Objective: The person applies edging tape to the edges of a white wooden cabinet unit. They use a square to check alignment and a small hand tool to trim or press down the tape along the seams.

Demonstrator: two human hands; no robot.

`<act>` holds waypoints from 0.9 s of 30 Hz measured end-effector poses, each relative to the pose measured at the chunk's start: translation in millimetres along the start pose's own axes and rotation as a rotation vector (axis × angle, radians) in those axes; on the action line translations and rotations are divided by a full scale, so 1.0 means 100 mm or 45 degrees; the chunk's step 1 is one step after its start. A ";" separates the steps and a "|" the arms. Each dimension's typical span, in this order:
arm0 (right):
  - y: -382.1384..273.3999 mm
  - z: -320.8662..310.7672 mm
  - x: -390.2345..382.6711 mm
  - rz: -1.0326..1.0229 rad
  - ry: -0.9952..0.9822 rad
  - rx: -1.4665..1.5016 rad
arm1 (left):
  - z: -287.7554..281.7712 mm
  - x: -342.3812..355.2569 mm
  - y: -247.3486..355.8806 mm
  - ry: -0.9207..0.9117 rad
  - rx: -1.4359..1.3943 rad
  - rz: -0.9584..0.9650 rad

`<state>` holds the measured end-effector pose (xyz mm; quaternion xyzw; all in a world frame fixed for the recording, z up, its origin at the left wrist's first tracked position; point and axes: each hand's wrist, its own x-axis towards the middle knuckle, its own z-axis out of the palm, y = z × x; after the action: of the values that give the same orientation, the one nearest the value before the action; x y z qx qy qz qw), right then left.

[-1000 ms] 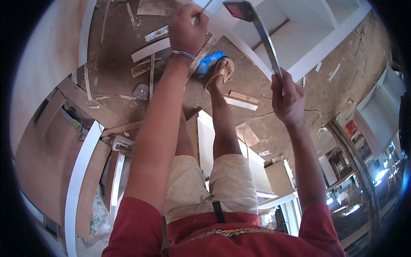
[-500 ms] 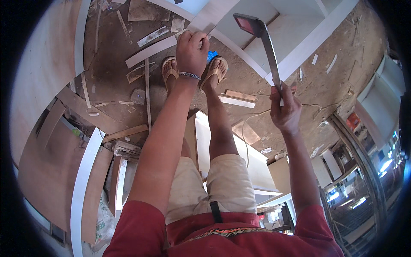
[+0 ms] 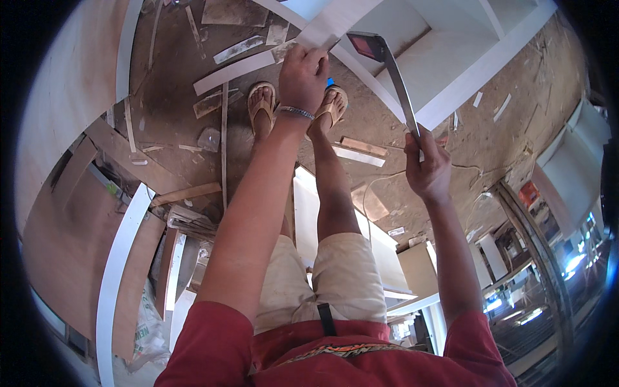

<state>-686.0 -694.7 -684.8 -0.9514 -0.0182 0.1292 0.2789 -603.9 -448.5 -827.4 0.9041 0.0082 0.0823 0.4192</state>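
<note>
My right hand (image 3: 429,166) is closed round the lower end of a hammer (image 3: 401,90) with a flat metal handle. Its dark head (image 3: 366,46) has a reddish face and is raised near my left hand. My left hand (image 3: 305,76) is closed, thumb and fingers pinched together, over the corner of a white-edged cabinet frame (image 3: 338,22). A thin dark nail (image 3: 334,44) seems to stick out beside its fingertips; the rest is hidden by the fingers. The hammer head and the nail are apart.
Wood offcuts (image 3: 235,71) and strips lie scattered on the dirt floor around my sandalled feet (image 3: 263,106). Large panels (image 3: 71,103) stand at the left. A pale cord (image 3: 380,177) crosses the floor, and a wooden frame (image 3: 535,226) stands at the right.
My left hand has shifted a little to the right, closer to the hammer head. The hammer head has tipped slightly left and down; both hands keep their grip.
</note>
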 end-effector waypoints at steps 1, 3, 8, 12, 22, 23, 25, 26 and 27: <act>0.00 0.00 0.01 -0.007 0.007 -0.017 | 0.00 0.00 0.00 0.010 -0.004 -0.011; -0.01 -0.01 0.02 -0.009 -0.012 -0.031 | 0.01 0.00 0.00 0.028 -0.012 -0.031; -0.01 0.00 0.05 -0.058 -0.049 -0.035 | 0.06 0.00 0.04 0.088 0.012 -0.062; -0.07 0.02 0.12 -0.139 -0.096 -0.101 | 0.08 -0.01 -0.01 0.108 0.041 -0.057; -0.08 0.00 0.19 -0.252 -0.077 -0.062 | 0.07 0.01 0.00 0.023 0.067 -0.083; -0.05 -0.01 0.18 -0.299 -0.046 -0.045 | 0.07 0.02 0.01 0.012 0.077 -0.090; -0.04 0.04 0.21 -0.200 -0.157 -0.082 | 0.08 0.01 0.00 0.019 0.088 -0.062; -0.05 0.06 0.22 -0.150 -0.211 -0.101 | 0.07 0.01 -0.01 0.039 0.089 -0.026; -0.07 0.05 0.23 -0.166 -0.190 -0.079 | 0.07 0.02 -0.02 0.062 0.092 0.011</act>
<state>-664.8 -684.1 -690.8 -0.9441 -0.1048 0.1805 0.2551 -600.8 -452.0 -833.2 0.9164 0.0173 0.1057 0.3857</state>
